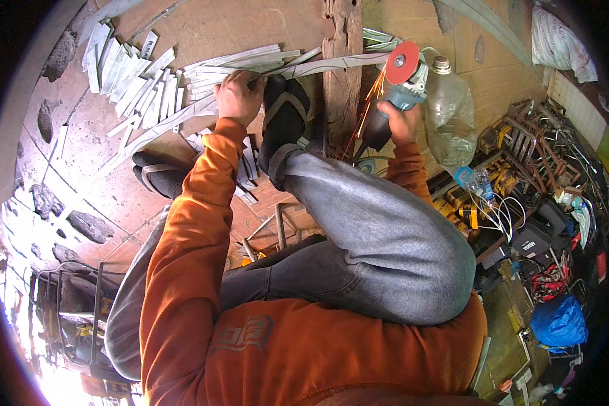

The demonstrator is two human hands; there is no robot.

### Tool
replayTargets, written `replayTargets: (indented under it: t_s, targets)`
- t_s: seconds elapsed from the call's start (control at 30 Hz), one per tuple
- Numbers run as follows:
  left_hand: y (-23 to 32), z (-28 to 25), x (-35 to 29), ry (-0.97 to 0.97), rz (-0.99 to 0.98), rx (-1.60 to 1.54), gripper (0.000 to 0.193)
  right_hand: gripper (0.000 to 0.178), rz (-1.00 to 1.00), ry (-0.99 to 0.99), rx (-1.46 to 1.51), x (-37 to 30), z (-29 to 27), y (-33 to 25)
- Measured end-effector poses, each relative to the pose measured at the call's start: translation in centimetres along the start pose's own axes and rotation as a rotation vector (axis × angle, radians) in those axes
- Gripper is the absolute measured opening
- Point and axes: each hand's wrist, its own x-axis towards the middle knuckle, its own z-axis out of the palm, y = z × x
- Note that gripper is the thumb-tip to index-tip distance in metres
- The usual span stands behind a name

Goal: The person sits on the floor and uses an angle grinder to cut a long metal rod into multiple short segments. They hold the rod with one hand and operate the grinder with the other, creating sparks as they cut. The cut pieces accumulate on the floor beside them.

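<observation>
My right hand (pixel 400 123) is closed round an angle grinder (pixel 406 97) with a red disc (pixel 401 62). Orange sparks (pixel 369 105) stream down from the disc, at the right end of a long, thin pale strip (pixel 345 63). That strip lies across an upright-running, worn wooden beam (pixel 343 95). My left hand (pixel 239 96) is closed on the strip left of the beam, its fingertips partly hidden. Beside it, my foot in a dark sock and sandal (pixel 284 111) rests close against the strip. Short cut strips (pixel 132 78) are heaped beyond my left hand.
A clear plastic jug (pixel 450 101) stands right of the grinder. Metal frames (pixel 528 145), yellow tools (pixel 453 210), white cables (pixel 504 220) and a blue bag (pixel 559 321) crowd the right side. Dark holes (pixel 88 227) mark the tiled floor at left. A white sack (pixel 561 47) lies far right.
</observation>
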Motion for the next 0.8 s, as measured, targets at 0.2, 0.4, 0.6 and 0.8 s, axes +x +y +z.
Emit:
replayTargets:
  t_s: [0.2, 0.4, 0.6, 0.8]
  targets:
    - [0.3, -0.2, 0.1, -0.011, -0.029, 0.021, 0.026, 0.042, 0.003, 0.007, 0.001, 0.2, -0.2, -0.3]
    - [0.4, -0.2, 0.0, -0.002, -0.045, 0.038, 0.03, 0.042, 0.011, 0.0, 0.001, 0.9, -0.3, -0.2]
    - [0.1, 0.2, 0.1, -0.011, -0.098, 0.035, 0.031, 0.044, -0.04, 0.021, -0.022, 0.6, -0.2, -0.9]
    - [0.3, 0.1, 0.2, -0.044, -0.114, 0.055, 0.032, 0.039, -0.073, 0.008, -0.097, -0.1, -0.3, -0.9]
